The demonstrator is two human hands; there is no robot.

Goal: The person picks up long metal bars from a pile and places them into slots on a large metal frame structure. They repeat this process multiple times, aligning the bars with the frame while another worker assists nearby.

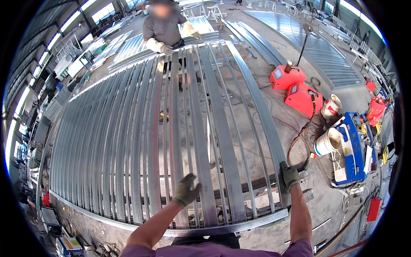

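A large panel frame of grey metal slats (132,128) lies flat in front of me, raised off the floor. My left hand (187,189), in a dark green glove, hovers over or rests lightly on the slats near the close edge, its fingers apart and holding nothing. At the panel's right side, my right hand (290,175), gloved alike, grips the outer metal rail (263,118) near its close corner; part of that grip is hidden. The close end rail (257,222) runs across in front of my body.
Across the panel stands a person (165,30) in light gloves, one hand by the far rail. Two red machines (302,98) with cables sit right, near white buckets (327,141) and a blue case (355,147). More metal panels (299,47) lie behind.
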